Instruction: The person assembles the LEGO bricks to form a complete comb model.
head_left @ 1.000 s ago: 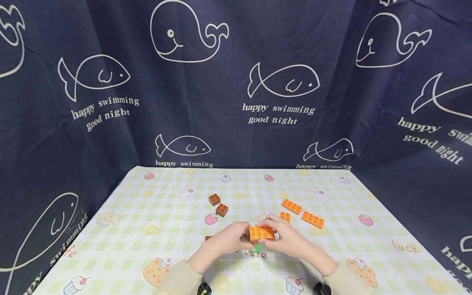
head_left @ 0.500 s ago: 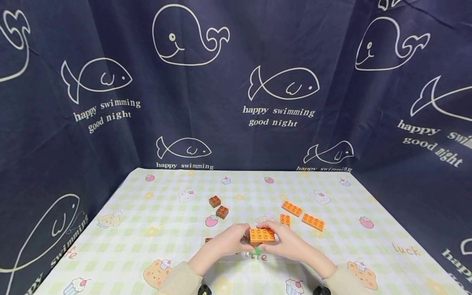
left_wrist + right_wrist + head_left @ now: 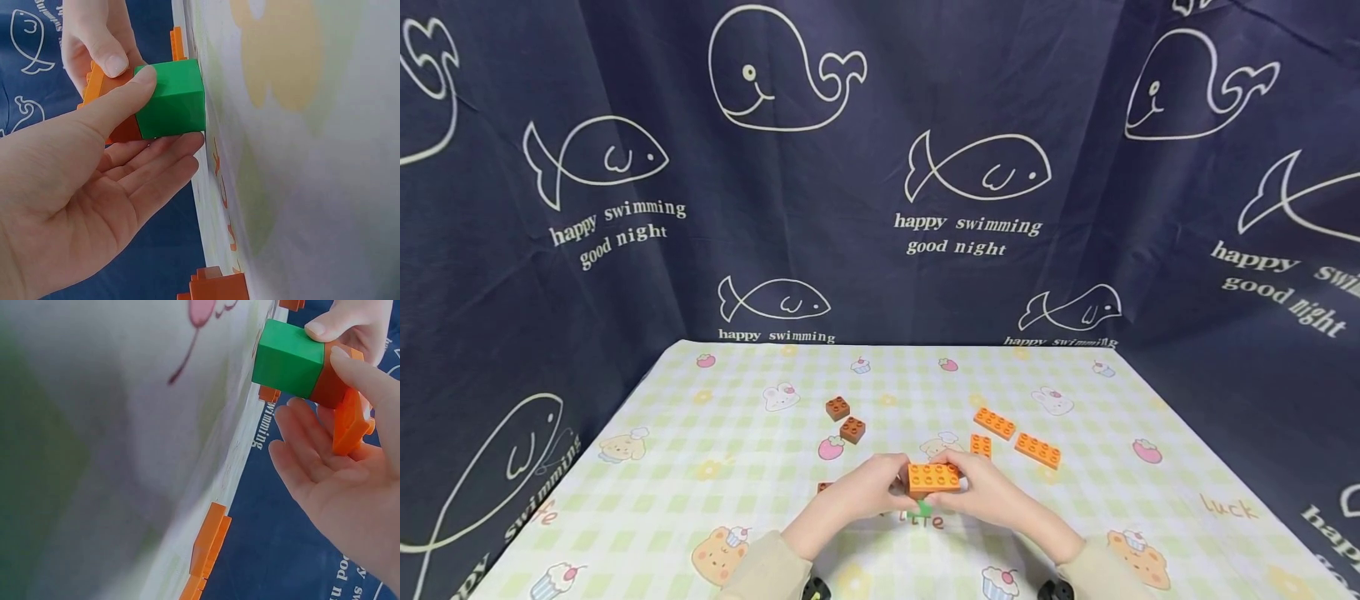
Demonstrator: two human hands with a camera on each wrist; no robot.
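Observation:
Both hands hold one small stack of toy building bricks just over the near middle of the table. At its bottom is a green block (image 3: 172, 103), with a brown brick (image 3: 330, 378) on that and an orange studded plate (image 3: 934, 477) uppermost. My left hand (image 3: 868, 485) grips the stack from the left, its thumb at the green block and its fingers on the opposite side. From the right, my right hand (image 3: 981, 485) has its thumb on the brown brick and its fingers behind the stack. Part of the orange plate juts out toward the right palm.
Farther back on the left lie two brown bricks (image 3: 852, 430), and another brown brick (image 3: 824, 487) is partly hidden by the left forearm. Loose orange plates (image 3: 1037, 450) lie right of the hands. A checked cloth (image 3: 647, 500) covers the table; a dark curtain (image 3: 880, 283) hangs behind.
The right hand's fingers have dropped slightly behind the orange plate, leaving more of its studs in sight. Both hands stay on the stack; the loose bricks have not moved.

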